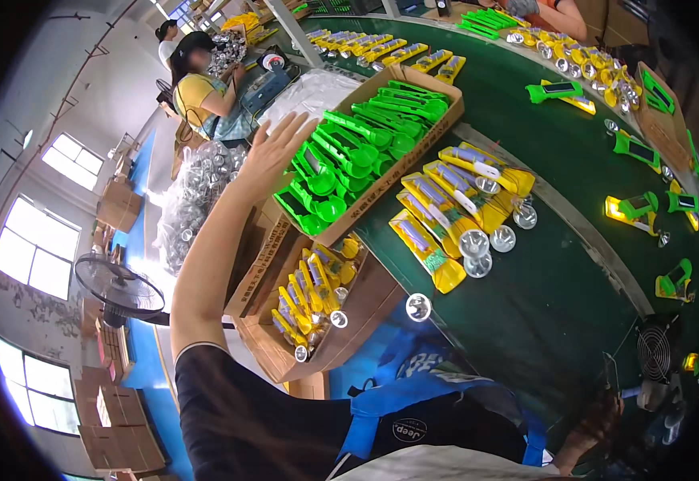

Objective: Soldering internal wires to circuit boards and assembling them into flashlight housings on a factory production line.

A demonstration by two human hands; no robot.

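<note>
My left hand (277, 154) is stretched out with its fingers spread, at the left side of a cardboard box (393, 183) full of green plastic lamp shells (353, 148). Nothing shows in its grasp; whether it touches the shells I cannot tell. Low at the right, my right hand (591, 423) is dark and blurred, and its fingers cannot be made out. Between the hands, yellow lamp halves (433, 252) with lilac cells and round silver reflectors (474, 243) lie in a group on the green work surface (525, 321). One reflector (418, 307) sits at its near edge.
Below the shell box, an open carton (329, 341) holds more yellow halves. A clear bag of reflectors (197, 200) stands at the left, near a black fan (118, 289). Green and yellow lamp parts (636, 151) line the right. A co-worker (205, 92) sits beyond; another person's hand (523, 6) shows at the top.
</note>
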